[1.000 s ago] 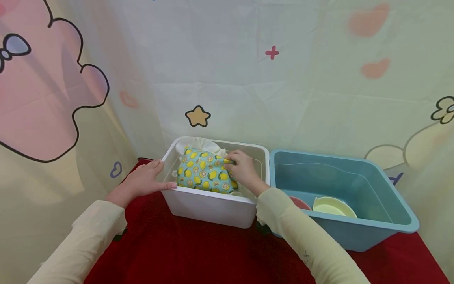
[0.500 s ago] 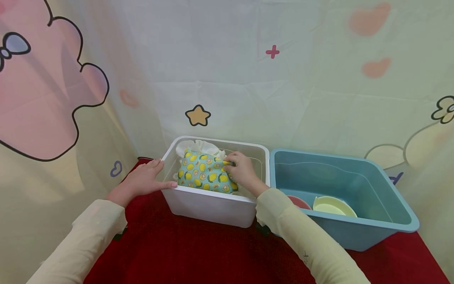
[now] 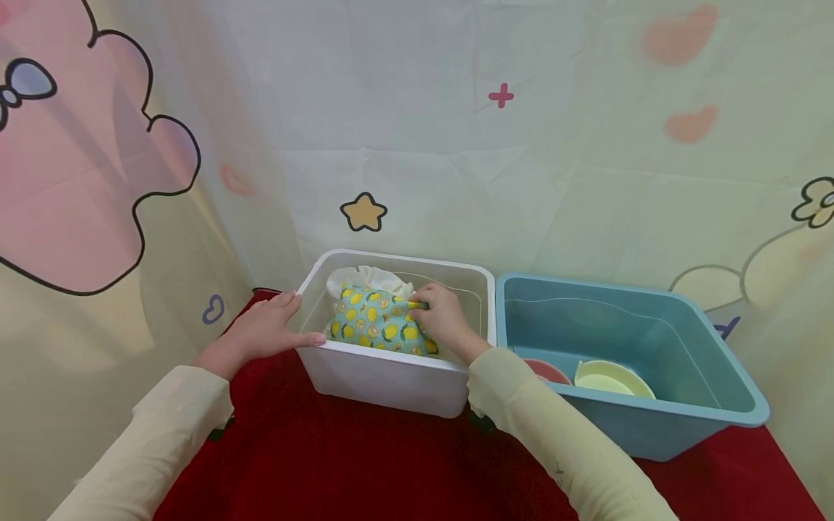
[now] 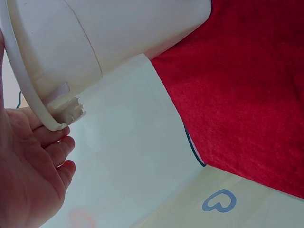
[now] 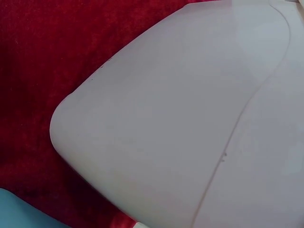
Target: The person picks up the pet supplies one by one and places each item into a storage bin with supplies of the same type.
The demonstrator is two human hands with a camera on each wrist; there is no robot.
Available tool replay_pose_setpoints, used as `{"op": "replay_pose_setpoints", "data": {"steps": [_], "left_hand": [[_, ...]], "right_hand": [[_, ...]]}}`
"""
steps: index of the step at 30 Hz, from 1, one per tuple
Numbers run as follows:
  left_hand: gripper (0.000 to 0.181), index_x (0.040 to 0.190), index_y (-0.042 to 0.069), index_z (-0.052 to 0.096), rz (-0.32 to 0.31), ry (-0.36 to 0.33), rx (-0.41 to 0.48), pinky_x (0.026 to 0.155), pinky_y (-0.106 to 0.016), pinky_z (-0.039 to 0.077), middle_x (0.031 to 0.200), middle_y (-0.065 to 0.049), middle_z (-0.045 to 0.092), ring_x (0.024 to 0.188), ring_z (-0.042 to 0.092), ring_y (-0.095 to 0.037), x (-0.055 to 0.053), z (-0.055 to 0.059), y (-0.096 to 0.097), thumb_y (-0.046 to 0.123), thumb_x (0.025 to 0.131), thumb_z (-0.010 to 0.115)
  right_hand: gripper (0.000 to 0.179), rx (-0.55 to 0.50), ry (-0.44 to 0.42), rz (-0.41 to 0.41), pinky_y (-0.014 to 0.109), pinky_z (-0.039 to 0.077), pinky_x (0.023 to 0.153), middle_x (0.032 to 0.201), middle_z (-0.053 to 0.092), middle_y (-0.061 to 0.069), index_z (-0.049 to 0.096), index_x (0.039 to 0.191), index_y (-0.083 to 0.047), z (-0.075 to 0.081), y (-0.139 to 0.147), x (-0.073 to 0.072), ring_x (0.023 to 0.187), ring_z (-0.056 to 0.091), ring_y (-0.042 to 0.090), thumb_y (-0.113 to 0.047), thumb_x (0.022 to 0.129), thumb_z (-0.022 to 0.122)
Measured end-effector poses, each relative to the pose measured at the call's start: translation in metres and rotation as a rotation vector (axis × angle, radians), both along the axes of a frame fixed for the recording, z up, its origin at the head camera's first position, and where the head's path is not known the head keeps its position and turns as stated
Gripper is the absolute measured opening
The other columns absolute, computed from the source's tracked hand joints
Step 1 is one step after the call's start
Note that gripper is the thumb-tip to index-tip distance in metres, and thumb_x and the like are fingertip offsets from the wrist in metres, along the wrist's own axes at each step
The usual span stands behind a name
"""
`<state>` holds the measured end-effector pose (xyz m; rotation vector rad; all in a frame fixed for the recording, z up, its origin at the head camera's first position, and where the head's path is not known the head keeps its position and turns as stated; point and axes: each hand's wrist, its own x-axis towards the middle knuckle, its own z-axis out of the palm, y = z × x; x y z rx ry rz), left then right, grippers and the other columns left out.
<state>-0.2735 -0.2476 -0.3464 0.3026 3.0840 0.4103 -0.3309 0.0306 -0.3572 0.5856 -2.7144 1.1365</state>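
A light-blue cloth with a lemon print lies puffed up inside the white bin. Behind it a white ruffled piece shows; whether the two are joined cannot be told. My right hand reaches into the bin and pinches the cloth's upper right corner. On the bin's left front corner rests my left hand, its thumb lying along the front rim and its fingers over the left rim. In the left wrist view the loosely bent fingers touch the rim's underside. The right wrist view shows only the bin's outer wall.
A blue bin stands against the white one on the right. Inside it are a pale yellow dish and a red round piece, partly hidden by the front rim. Red cloth covers the table; a printed curtain hangs behind.
The lemon-print cloth and the white ruffled piece have sunk a little lower in the white bin, with my right hand still pinching the corner. My left hand has stayed in place.
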Motion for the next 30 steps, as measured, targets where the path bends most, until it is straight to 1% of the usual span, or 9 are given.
{"op": "replay_pose_setpoints", "data": {"steps": [11,15,18,22,30], "left_hand": [[0.104,0.139,0.001,0.024,-0.004,0.013,0.005,0.092,-0.058,0.035,0.14,-0.021,0.029,0.122,0.034,-0.039,-0.0006,-0.0013,-0.0007,0.074,0.067,0.048],[0.104,0.138,0.001,0.024,-0.005,0.011,0.0,0.093,-0.058,0.034,0.141,-0.022,0.028,0.124,0.032,-0.039,-0.0007,-0.0014,-0.0007,0.074,0.068,0.048],[0.104,0.138,0.001,0.024,-0.005,0.01,-0.001,0.093,-0.058,0.034,0.141,-0.022,0.028,0.124,0.032,-0.039,-0.0008,-0.0016,-0.0008,0.074,0.068,0.048],[0.104,0.138,0.001,0.024,-0.005,0.012,-0.001,0.093,-0.058,0.034,0.141,-0.021,0.028,0.123,0.033,-0.039,-0.0011,-0.0019,-0.0009,0.074,0.068,0.048],[0.104,0.138,0.002,0.025,-0.006,0.023,-0.001,0.091,-0.057,0.036,0.139,-0.02,0.031,0.121,0.036,-0.038,-0.0018,-0.0029,-0.0015,0.074,0.067,0.048]], "right_hand": [[0.023,0.06,-0.053,-0.004,0.032,0.045,0.088,0.104,0.06,0.008,0.066,0.1,-0.002,0.0001,-0.0006,0.0012,0.101,0.055,0.023,-0.006,0.078,0.065],[0.022,0.086,-0.062,-0.005,0.033,0.044,0.089,0.105,0.059,0.009,0.066,0.1,-0.002,0.0007,-0.001,0.0015,0.102,0.054,0.023,-0.006,0.078,0.064],[0.022,0.121,-0.053,-0.014,0.034,0.044,0.09,0.104,0.06,0.008,0.067,0.099,-0.003,0.0003,-0.0013,0.0014,0.101,0.055,0.023,-0.006,0.078,0.065],[0.022,0.178,-0.043,-0.039,0.035,0.044,0.089,0.104,0.061,0.007,0.068,0.099,-0.005,0.0008,-0.0015,0.0019,0.1,0.056,0.024,-0.008,0.077,0.065],[0.023,0.274,-0.099,-0.095,0.039,0.045,0.086,0.106,0.061,0.004,0.068,0.101,-0.011,0.0043,-0.0023,0.0042,0.102,0.055,0.022,-0.012,0.079,0.064]]}}
